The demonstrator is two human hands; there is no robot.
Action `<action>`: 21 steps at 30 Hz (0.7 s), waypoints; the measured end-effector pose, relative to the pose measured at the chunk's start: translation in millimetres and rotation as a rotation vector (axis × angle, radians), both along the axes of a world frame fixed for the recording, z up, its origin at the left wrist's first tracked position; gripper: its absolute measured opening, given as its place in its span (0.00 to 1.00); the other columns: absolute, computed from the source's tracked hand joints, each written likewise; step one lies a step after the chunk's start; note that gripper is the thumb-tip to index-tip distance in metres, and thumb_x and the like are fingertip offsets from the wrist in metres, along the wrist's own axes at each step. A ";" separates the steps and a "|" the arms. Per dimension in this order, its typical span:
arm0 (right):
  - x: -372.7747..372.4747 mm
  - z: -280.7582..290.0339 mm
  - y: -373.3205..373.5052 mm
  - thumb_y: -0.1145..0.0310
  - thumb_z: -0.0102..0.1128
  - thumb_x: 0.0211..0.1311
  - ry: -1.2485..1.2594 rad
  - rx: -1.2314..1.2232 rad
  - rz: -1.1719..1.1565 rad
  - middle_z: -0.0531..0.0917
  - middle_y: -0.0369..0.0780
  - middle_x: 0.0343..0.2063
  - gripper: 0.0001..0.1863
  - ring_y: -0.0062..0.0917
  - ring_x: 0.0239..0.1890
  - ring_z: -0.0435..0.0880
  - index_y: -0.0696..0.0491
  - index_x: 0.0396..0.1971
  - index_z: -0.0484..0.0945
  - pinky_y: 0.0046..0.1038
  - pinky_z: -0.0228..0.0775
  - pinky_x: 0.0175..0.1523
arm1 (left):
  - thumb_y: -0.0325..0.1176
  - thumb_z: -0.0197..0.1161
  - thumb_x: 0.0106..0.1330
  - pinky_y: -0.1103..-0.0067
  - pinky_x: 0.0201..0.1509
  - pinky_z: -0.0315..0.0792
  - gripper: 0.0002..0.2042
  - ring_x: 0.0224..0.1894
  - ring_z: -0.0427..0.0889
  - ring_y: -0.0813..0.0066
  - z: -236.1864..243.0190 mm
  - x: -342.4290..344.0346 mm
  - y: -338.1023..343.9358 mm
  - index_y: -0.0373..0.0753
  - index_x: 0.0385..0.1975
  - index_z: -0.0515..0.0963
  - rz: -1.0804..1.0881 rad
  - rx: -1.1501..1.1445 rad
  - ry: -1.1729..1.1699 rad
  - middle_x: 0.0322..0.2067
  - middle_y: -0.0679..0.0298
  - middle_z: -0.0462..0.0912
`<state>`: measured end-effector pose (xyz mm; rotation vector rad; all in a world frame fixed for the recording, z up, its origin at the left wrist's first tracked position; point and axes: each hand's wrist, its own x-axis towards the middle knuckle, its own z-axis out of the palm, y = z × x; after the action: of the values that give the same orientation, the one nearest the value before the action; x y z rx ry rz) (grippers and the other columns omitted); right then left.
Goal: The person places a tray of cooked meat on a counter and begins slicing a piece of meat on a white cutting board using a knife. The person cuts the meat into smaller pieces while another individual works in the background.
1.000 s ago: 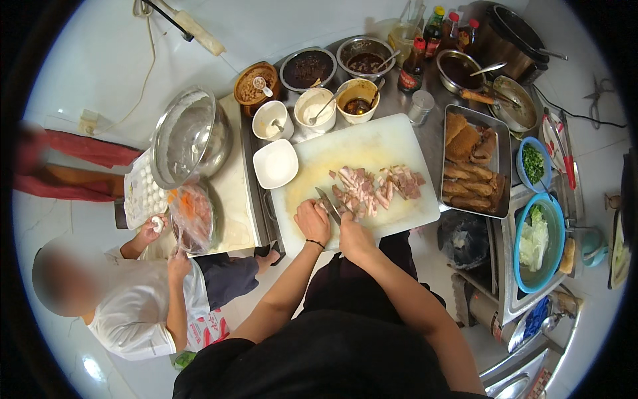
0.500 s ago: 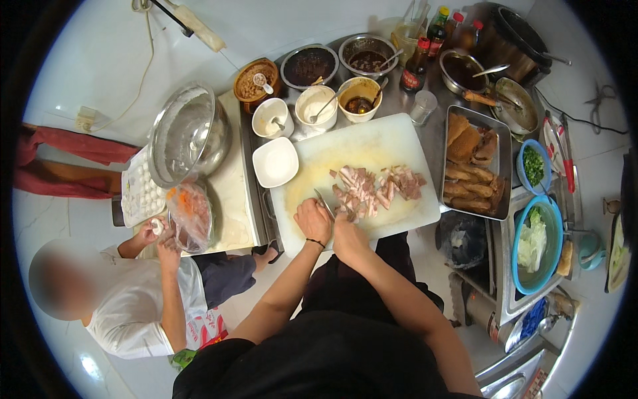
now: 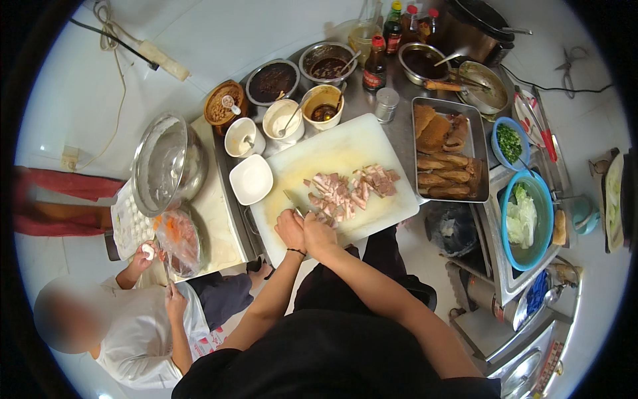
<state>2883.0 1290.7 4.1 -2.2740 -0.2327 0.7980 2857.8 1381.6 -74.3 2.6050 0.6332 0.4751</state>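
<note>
Both my hands meet over the near left part of a white cutting board (image 3: pixel 363 141). My right hand (image 3: pixel 320 236) is closed round a knife (image 3: pixel 290 199), whose narrow blade points away and to the left; its handle is hidden. Beside it my left hand (image 3: pixel 289 231), with a dark cord at the wrist, has its fingers curled against the knife near the right fingers. Just beyond and to the right lies chopped, pinkish-brown fatty meat (image 3: pixel 337 195), partly in strips and pieces. A few bits touch the right hand's edge.
Left of the board stands a square white bowl (image 3: pixel 251 179); sauce bowls and bottles (image 3: pixel 375 65) line the back. To the right are a tray of browned meat (image 3: pixel 476 189) and a blue basin of lettuce (image 3: pixel 547 229). A co-worker (image 3: pixel 143 319) handles white dough beside a filling bowl.
My view has shifted, so the counter sits further left. My hands have drawn together around the knife, and its blade now tilts more to the left. The co-worker's hands have moved apart.
</note>
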 end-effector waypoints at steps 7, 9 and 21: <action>-4.6 -6.4 -32.5 0.77 0.46 0.50 0.015 -0.052 0.136 0.77 0.57 0.28 0.14 0.48 0.35 0.78 0.63 0.39 0.62 0.41 0.69 0.39 | 0.31 0.49 0.56 0.67 0.38 0.59 0.06 0.34 0.69 0.56 6.9 0.6 -1.3 0.36 0.29 0.70 -0.009 0.058 -0.053 0.28 0.56 0.72; -0.6 -5.7 -49.2 0.78 0.45 0.49 -0.085 -0.041 0.124 0.77 0.57 0.28 0.14 0.48 0.35 0.78 0.64 0.39 0.62 0.41 0.69 0.39 | 0.32 0.50 0.57 0.66 0.39 0.60 0.07 0.35 0.69 0.56 10.3 0.6 -3.7 0.36 0.29 0.70 -0.003 0.004 -0.051 0.29 0.55 0.72; 34.7 4.6 -107.2 0.72 0.48 0.52 -0.482 -0.268 0.189 0.78 0.44 0.29 0.08 0.37 0.30 0.80 0.54 0.33 0.65 0.36 0.71 0.34 | 0.23 0.51 0.52 0.67 0.47 0.61 0.10 0.42 0.66 0.54 93.1 24.7 -24.0 0.34 0.36 0.69 -0.298 -0.126 -0.302 0.37 0.52 0.69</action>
<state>2917.7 1183.5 8.7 -2.7068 -0.5993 0.3733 2882.5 1357.6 18.7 2.3857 0.1660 0.6876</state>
